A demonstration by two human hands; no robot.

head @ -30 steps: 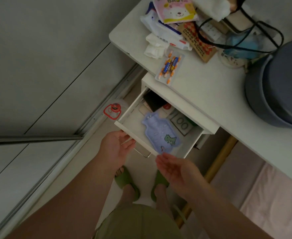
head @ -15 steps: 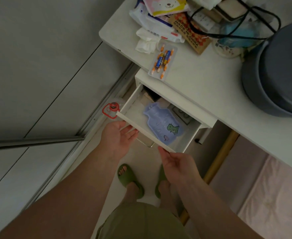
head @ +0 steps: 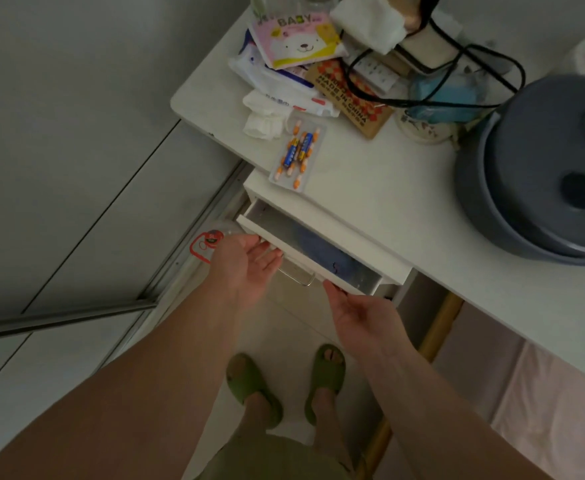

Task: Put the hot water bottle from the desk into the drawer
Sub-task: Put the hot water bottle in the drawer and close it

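Observation:
The blue hot water bottle (head: 322, 252) lies inside the white drawer (head: 260, 230), and only a dark blue strip of it shows through the narrow gap under the desk top (head: 370, 188). The drawer is pushed most of the way in. My left hand (head: 246, 265) rests with flat, spread fingers against the drawer front, just left of the metal handle (head: 298, 277). My right hand (head: 357, 313) touches the drawer front's right end with its fingertips, palm up, holding nothing.
On the desk lie a blister pack of capsules with batteries (head: 298, 154), tissue packs, a baby-print pouch (head: 294, 39), black cables and a large grey pot (head: 543, 174). A bottle with a red cap ring (head: 208, 242) stands on the floor left of the drawer. My green slippers are below.
The drawer has slid inward under both hands, from wide open to nearly shut. The hot water bottle, fully visible before, is now mostly hidden under the desk top.

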